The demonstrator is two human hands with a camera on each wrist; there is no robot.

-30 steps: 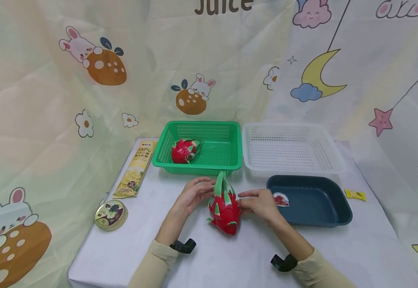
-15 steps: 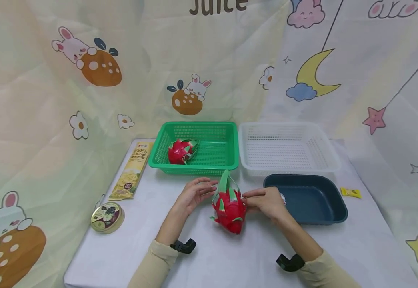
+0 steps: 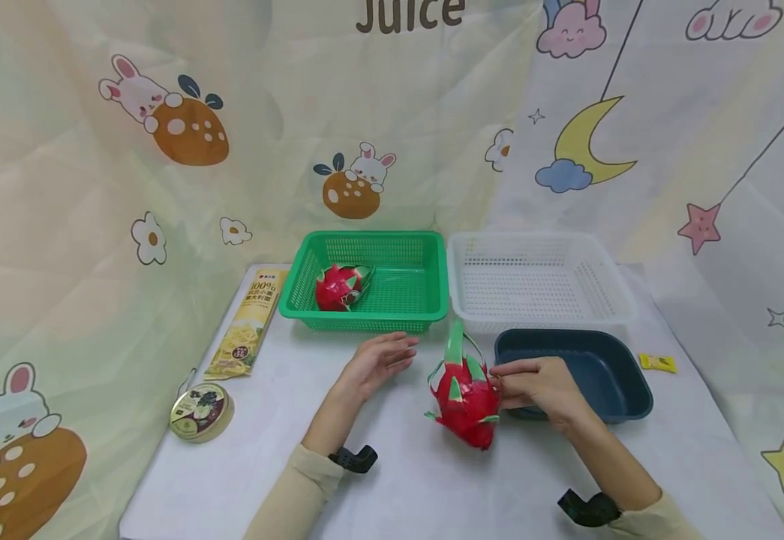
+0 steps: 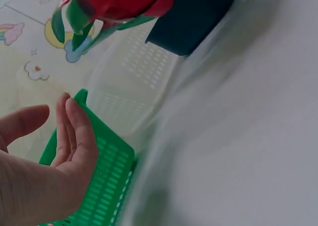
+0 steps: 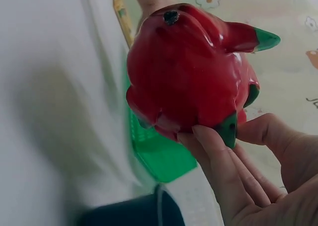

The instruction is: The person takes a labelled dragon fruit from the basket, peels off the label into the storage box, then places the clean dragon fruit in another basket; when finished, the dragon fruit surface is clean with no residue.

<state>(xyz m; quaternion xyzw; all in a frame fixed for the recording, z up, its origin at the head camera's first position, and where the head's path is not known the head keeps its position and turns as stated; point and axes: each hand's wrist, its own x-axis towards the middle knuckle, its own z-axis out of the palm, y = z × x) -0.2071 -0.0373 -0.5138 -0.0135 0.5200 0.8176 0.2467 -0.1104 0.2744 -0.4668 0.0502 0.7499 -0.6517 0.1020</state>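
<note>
A red dragon fruit [image 3: 466, 405] with green-tipped scales and a long green leaf on top is pinched at its right side by my right hand [image 3: 543, 386]. In the right wrist view the thumb and fingers [image 5: 218, 156] grip one green-tipped scale of the dragon fruit [image 5: 184, 77]. My left hand [image 3: 379, 364] hovers to the left of the fruit, apart from it, fingers relaxed and holding nothing. The left wrist view shows that hand [image 4: 64, 151] in front of the green basket [image 4: 107, 171]. A second dragon fruit [image 3: 339, 288] lies in the green basket [image 3: 398, 322] at the back.
Right of the green basket stands a white basket [image 3: 540, 319]. A dark blue tub [image 3: 608, 375] sits before it, partly behind my right hand, with a small yellow packet [image 3: 658, 363] beside it. A yellow pasta packet [image 3: 246, 326] and a round tin [image 3: 201, 412] lie at left.
My right hand has carried the dragon fruit to the right, away from my left hand, and now overlaps the blue tub. The left hand has shifted slightly right, fingers loose.
</note>
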